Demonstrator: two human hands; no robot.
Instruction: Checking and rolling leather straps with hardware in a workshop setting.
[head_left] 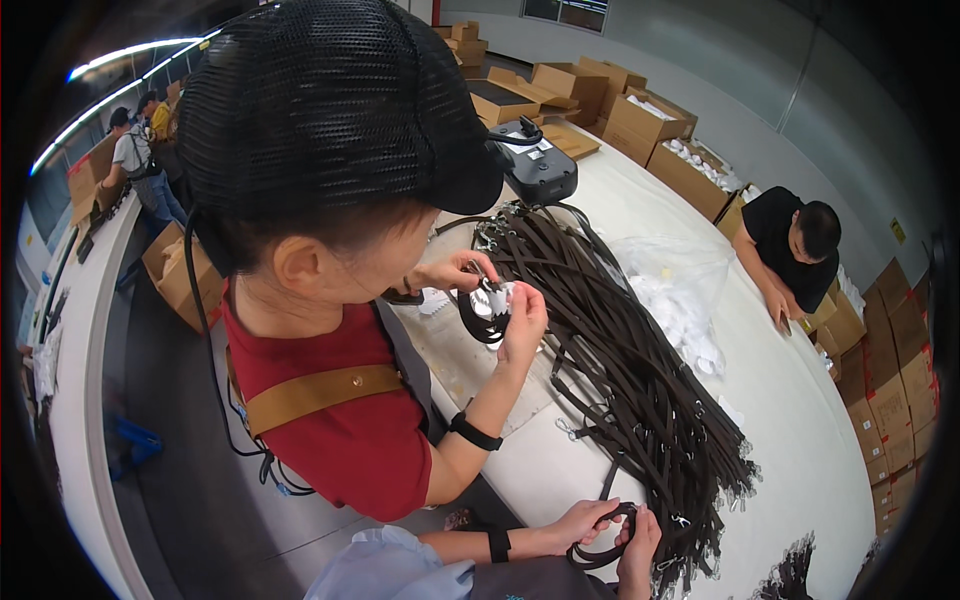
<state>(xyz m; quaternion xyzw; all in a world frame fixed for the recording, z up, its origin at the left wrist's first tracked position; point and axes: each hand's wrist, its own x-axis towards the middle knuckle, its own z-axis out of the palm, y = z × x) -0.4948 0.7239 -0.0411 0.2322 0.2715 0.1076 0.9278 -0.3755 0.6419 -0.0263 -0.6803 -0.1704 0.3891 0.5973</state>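
At the lower edge, my left hand (585, 524), with a black band on its wrist, pinches a dark brown strap (596, 556) bent into a loop. My right hand (640, 548) grips the same strap close beside it, fingers closed. The part between my fingertips is too small to make out. Right beside my hands lies a big pile of similar dark straps (620, 340) with metal clips at their ends. To my left, a person in a red top and black mesh cap (340, 110) holds a coiled dark strap (481, 318) and a white tag.
A black device (540, 172) stands at the pile's far end. White items in clear plastic (680, 315) lie right of the pile on the white table (790, 440). Cardboard boxes (640, 128) line the back and right. Another person in black (790, 245) leans on the far right edge.
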